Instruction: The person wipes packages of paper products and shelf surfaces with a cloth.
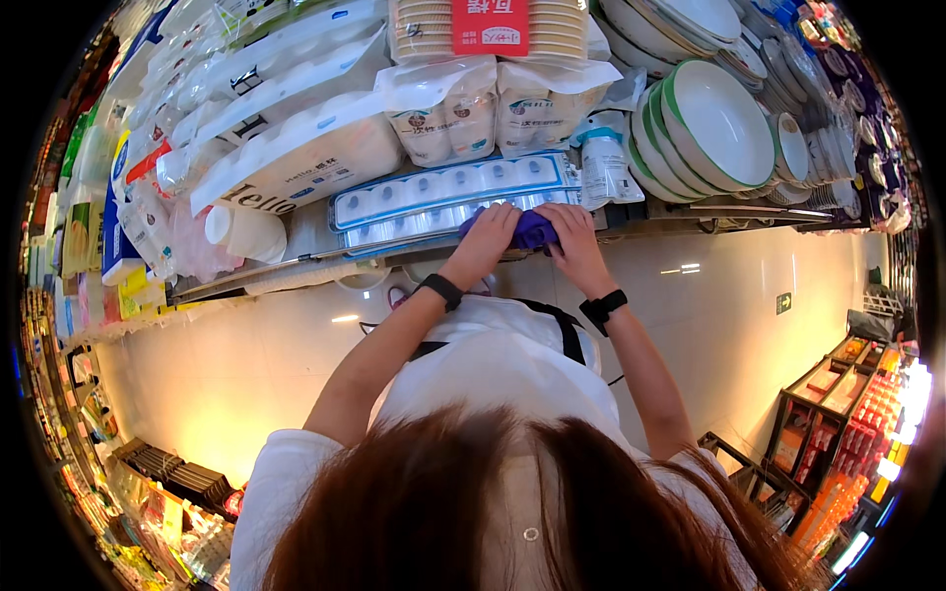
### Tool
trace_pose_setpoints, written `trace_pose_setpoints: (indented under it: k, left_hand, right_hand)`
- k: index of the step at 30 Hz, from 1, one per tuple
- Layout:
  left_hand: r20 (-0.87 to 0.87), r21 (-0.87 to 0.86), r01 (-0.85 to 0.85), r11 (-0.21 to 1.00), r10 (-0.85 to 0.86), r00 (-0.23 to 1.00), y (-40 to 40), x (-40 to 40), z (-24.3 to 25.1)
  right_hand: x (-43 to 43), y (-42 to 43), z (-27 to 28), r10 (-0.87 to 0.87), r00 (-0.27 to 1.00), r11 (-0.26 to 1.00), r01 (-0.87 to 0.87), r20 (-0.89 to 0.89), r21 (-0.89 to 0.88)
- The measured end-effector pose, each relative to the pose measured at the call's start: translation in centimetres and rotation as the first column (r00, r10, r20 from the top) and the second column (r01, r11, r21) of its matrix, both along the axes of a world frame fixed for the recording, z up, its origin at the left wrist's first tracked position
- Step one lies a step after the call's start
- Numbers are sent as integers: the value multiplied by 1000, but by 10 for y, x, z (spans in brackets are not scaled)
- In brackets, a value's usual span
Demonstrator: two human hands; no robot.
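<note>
My left hand (488, 235) and my right hand (578, 238) both grip a bunched purple cloth (533, 231) at the front edge of a shelf. The fingers of each hand rest over the cloth and partly hide it. Right behind my fingers lie long clear packs with blue borders (451, 182), holding white rounded pieces in a row. Two plastic-wrapped packs of disposable cups, one on the left (441, 122) and one on the right (543, 111), stand behind those. A small white pouch with a blue top (607, 159) is just beyond my right hand.
To the right, green-rimmed white bowls (717, 125) lean in a stack. Wrapped paper-cup sleeves (310, 159) fill the left of the shelf, near a loose white cup (247, 230). Pale tiled floor (702, 295) lies below; a display rack (820, 399) stands at lower right.
</note>
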State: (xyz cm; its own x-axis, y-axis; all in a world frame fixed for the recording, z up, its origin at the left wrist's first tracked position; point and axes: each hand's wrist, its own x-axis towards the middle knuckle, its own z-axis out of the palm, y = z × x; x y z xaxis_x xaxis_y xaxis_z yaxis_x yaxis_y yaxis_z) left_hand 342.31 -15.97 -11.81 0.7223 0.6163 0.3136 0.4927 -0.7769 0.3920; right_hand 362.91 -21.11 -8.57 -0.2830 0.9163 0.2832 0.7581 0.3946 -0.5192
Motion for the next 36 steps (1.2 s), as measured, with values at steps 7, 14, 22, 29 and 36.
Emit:
trace_pose_setpoints:
  k: [7,14,22,29,36]
  left_hand:
    - [-71,53,-63,997,67,995,-8,-40,-2]
    - [-15,27,-150,988,150,989,-15,-79,4]
    - [10,-23,-188,982,188,982,-19,-121,7]
    - [-24,-40,-211,977,210,977,-19,-163,9]
    - [-30,-107,-240,965,238,971,-22,-213,14]
  right_hand:
    - [-33,7,-3,62,998,998,-61,-26,9]
    - [-69,22,-4,153,988,988,-153,-2,-16]
    - [-105,34,2,245,969,967,-246,-17,-63]
    - [-145,48,1,302,953,946,-301,-16,-124]
    - [-194,52,3,358,933,926,-361,-48,-112]
